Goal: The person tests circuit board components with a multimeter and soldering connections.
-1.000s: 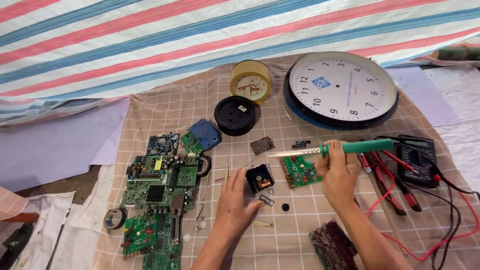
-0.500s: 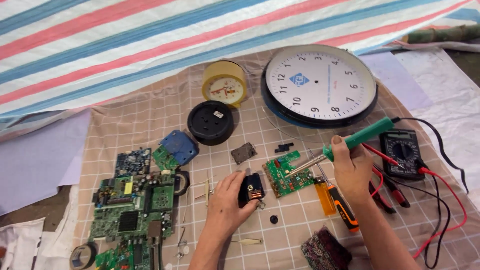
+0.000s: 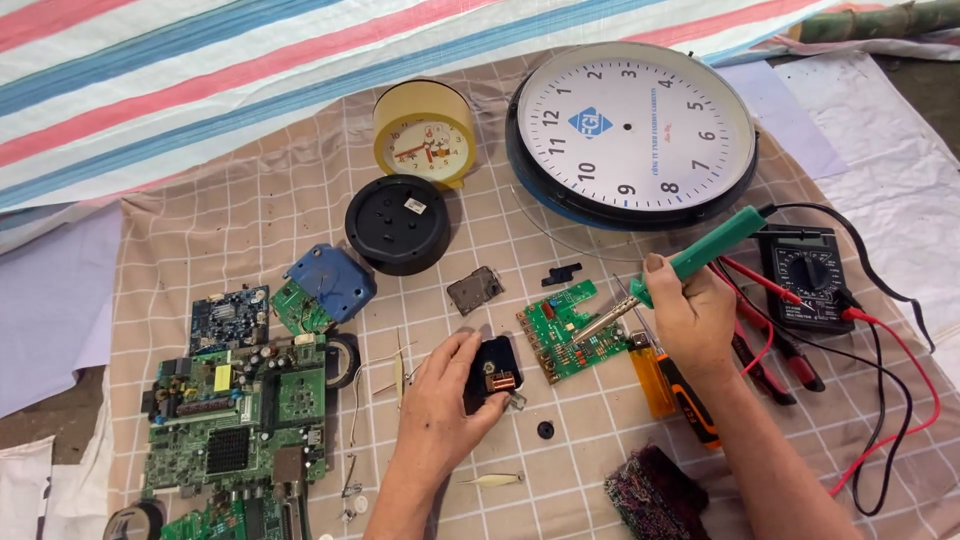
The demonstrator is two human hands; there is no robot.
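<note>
Head view: the left hand point(image 3: 440, 405) has its fingers grasping one small black clock movement point(image 3: 492, 373) on the checked cloth point(image 3: 200, 240), while the right hand point(image 3: 690, 320) grips one green soldering iron point(image 3: 700, 255) over a small green circuit board point(image 3: 565, 330). Two clocks lie far: one large white wall clock point(image 3: 635, 125), one small yellow alarm clock point(image 3: 425, 135); one multimeter point(image 3: 808, 275) sits right.

Black clock movement point(image 3: 492, 372) flat on cloth; green soldering iron point(image 3: 690, 262) tilted above.

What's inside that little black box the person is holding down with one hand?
The small black box lies open under the left hand. Inside shows a copper-coloured coil on a dark base. The fingers cover its left part, so what else is in there cannot be seen.
</note>
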